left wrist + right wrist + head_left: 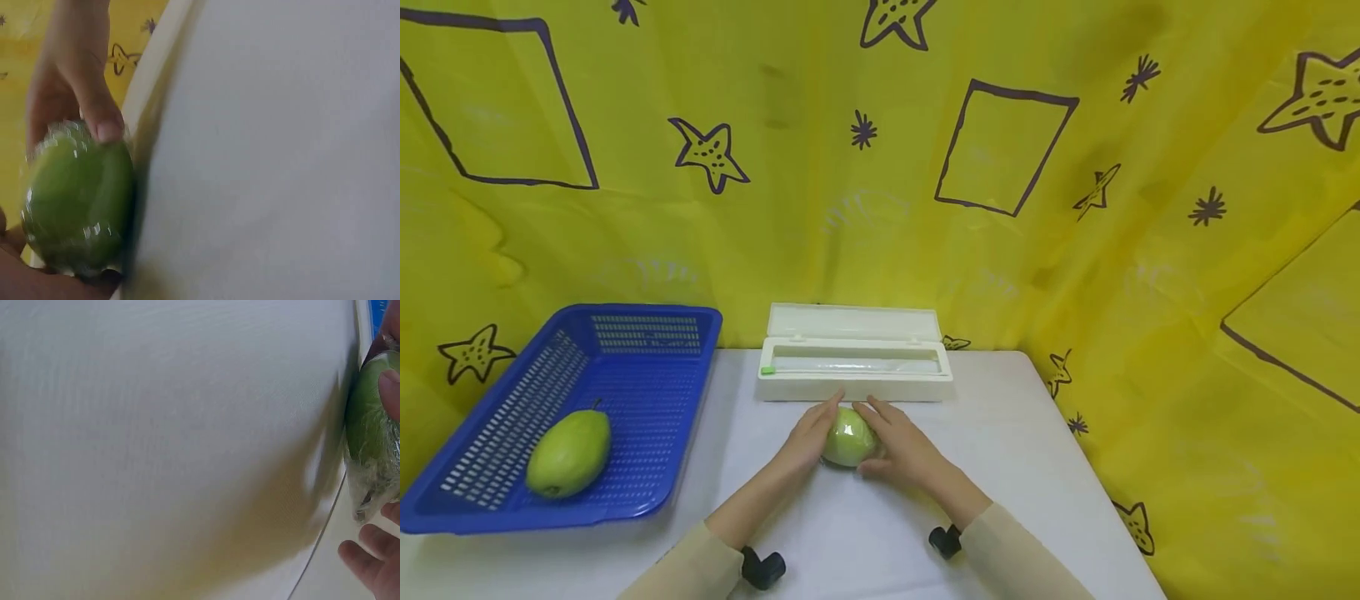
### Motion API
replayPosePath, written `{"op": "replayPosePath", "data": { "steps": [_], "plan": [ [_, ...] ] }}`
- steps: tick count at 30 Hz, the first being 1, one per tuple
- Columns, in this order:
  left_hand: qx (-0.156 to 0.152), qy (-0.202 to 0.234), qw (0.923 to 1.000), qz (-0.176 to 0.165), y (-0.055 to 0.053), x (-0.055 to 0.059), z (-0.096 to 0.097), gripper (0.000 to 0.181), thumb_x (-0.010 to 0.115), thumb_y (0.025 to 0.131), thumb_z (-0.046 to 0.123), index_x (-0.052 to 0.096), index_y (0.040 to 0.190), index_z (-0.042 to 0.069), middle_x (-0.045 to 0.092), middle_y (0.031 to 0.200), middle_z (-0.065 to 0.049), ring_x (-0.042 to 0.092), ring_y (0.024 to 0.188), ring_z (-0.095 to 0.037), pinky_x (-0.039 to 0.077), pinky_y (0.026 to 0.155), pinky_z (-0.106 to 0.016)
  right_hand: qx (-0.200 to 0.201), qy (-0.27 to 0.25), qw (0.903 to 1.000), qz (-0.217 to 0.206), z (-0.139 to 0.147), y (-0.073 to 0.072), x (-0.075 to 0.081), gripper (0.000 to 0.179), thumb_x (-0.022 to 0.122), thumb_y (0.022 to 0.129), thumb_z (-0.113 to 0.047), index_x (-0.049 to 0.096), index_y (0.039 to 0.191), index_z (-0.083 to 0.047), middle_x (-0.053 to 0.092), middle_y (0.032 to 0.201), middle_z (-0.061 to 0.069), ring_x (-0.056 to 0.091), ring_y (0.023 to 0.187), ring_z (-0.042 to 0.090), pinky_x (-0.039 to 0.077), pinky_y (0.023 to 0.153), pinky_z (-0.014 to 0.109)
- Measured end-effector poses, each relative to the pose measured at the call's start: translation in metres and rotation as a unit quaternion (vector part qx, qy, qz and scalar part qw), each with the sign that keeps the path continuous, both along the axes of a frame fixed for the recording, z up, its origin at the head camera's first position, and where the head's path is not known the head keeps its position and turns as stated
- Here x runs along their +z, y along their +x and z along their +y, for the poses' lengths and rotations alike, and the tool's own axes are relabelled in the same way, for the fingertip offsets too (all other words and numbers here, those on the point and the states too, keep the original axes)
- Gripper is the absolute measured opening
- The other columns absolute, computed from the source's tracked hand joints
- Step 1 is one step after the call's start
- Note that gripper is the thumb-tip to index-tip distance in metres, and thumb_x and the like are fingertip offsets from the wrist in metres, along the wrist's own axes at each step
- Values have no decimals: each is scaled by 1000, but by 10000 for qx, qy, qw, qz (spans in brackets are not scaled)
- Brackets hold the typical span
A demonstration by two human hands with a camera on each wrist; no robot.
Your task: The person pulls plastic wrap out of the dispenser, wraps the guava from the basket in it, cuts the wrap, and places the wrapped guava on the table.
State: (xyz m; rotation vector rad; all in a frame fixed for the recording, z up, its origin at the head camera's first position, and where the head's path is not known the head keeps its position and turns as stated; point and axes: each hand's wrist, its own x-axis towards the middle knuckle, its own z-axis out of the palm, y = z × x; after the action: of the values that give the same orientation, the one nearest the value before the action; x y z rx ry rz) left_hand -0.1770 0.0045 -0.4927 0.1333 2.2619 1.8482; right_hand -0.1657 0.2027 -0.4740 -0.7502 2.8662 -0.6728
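A green, oval fruit wrapped in shiny clear film sits low over the white table, between both hands. The left hand holds its left side, with the thumb over the film in the right wrist view. On the other side, the right hand spans it, index finger toward the far end and thumb toward the near end. The left wrist view shows the wrapped fruit with the right thumb pressed on its top. Crumpled film bunches at one end of the fruit, near the right fingertips.
Just behind the hands stands a white cling film box, its lid raised and a roll inside. To the left, a blue plastic basket holds an unwrapped green fruit. Yellow patterned cloth hangs behind and to the right of the table.
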Motion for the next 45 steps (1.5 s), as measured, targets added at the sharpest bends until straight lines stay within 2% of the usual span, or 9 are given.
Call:
{"op": "replayPosePath", "data": {
  "steps": [7,11,14,23,31,35,38,42,45],
  "plan": [
    [1044,-7,9945,126,-3,-18,18,41,35,107,34,68,122,13,66,128,-11,57,122,-32,40,106,-53,95,-188,9996,-162,3,6,-13,96,79,85,-30,20,160,-22,43,155,7,45,139,26,39,113,46],
    [1889,-287,9813,249,-4,-19,31,33,46,102,29,75,103,16,72,116,-7,64,110,-29,47,94,-48,-93,-329,9994,-1,-3,11,-19,99,80,82,-37,22,160,-20,47,151,8,50,133,27,43,108,46],
    [2199,-405,9744,251,-6,-18,32,28,52,98,29,77,100,18,74,112,-5,65,107,-29,47,93,-48,-149,-449,9988,93,-9,13,-21,100,81,81,-37,22,160,-19,47,151,9,51,132,27,45,107,47],
    [1946,-30,9808,-127,-8,-18,29,25,63,93,38,76,104,19,72,111,-3,61,99,-23,46,82,-36,-94,-490,9978,427,-22,9,-12,97,83,79,-30,28,156,-8,42,154,12,45,138,30,39,112,47],
    [1740,61,9847,7,-10,-12,22,26,59,95,33,75,108,17,71,116,-4,60,108,-24,45,92,-42,-24,-532,9985,-153,-20,2,1,104,87,77,-28,25,158,-10,37,159,8,40,143,29,35,115,47],
    [1797,-322,9829,243,-8,-12,27,27,57,96,34,75,106,17,71,113,-5,62,105,-27,49,88,-45,-147,-480,9987,-22,-18,2,-5,104,86,76,-27,25,158,-11,42,156,8,45,139,28,39,113,46],
    [1879,-346,9811,314,-8,-12,28,32,52,99,38,73,112,18,70,117,-5,61,113,-29,46,98,-50,-113,-515,9985,128,-18,3,-9,104,86,77,-28,23,159,-11,42,155,9,45,139,28,40,112,46],
    [1393,587,9883,-184,-12,-10,16,48,38,103,46,57,138,18,59,139,-7,46,136,-31,27,117,-56,-116,-488,9985,209,-16,5,-9,104,86,77,-26,23,159,-12,36,158,13,36,144,33,35,115,50],
    [1045,1200,9838,-827,-15,-7,-1,54,33,104,46,44,148,16,49,149,-10,38,143,-32,20,120,-54,-309,-491,9983,39,-12,9,-5,107,88,74,-22,24,159,-14,29,161,17,27,148,41,29,117,55]
  ]
}}
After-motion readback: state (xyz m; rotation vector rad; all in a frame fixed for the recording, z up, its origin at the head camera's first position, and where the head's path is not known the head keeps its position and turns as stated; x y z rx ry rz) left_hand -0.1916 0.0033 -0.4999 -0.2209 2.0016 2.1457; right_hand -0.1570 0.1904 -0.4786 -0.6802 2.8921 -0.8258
